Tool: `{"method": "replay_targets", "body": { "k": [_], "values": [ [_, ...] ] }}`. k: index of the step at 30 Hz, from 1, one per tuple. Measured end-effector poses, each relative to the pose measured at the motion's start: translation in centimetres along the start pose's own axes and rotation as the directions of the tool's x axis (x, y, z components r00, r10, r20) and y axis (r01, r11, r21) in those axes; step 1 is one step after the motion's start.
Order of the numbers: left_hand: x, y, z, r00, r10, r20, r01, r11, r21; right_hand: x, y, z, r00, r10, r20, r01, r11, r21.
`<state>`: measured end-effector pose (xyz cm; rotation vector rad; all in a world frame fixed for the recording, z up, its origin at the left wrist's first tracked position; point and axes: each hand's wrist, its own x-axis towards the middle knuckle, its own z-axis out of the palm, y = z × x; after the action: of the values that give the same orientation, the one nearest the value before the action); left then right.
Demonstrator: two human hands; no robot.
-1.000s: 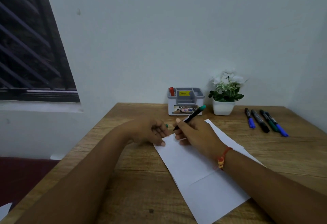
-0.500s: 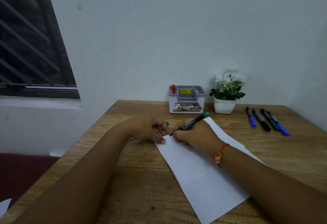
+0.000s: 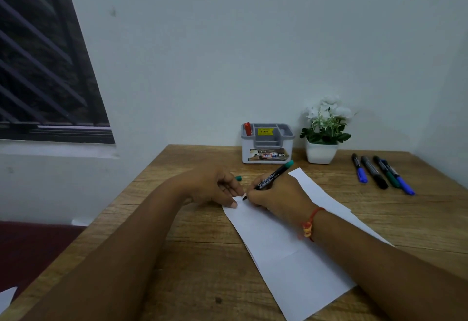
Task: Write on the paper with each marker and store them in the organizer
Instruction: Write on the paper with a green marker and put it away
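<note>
marker [image 3: 274, 175], black with a green end, is gripped in the right hand [image 3: 276, 195], whose fingers curl round its lower barrel. its tip rests on the paper [image 3: 291, 257] at that sheet's far left corner. the paper lies slantwise on the table [image 3: 202, 244], running from the near edge toward the far one. the left hand [image 3: 215, 186] rests just beside the tip, thumb on the sheet's edge, fingers curled round a small green piece, probably the cap [image 3: 238, 178].

the step in hand looks like writing with this marker. next would come a short stroke with the sheet pinned, then capping, then a reach to the organizer [image 3: 267, 147] at the far edge. a red marker [image 3: 247, 128] already stands in its left compartment. four markers [image 3: 379, 175] lie side by side near the right edge, apparently yet to be used. a plant [image 3: 325, 130] sits just right of the organizer, so the reach wants some care.

no ink shows on the sheet, as the right hand covers most of the spot. the cap is nearly all hidden in the fingers. the organizer's other compartments cannot be seen into. both arms and the sheet's near corner are cut off by the frame.
</note>
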<state>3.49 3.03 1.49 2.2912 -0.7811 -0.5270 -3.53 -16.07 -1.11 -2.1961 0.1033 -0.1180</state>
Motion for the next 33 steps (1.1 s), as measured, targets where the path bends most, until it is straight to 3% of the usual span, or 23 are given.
{"method": "replay_targets", "body": {
  "k": [33],
  "values": [
    [0.09, -0.12, -0.13, 1.0, 0.016, -0.001, -0.016, 1.0, -0.006, -0.14, -0.55, -0.31, 0.999, -0.004, -0.034, 0.002, 0.999, -0.043]
  ]
}}
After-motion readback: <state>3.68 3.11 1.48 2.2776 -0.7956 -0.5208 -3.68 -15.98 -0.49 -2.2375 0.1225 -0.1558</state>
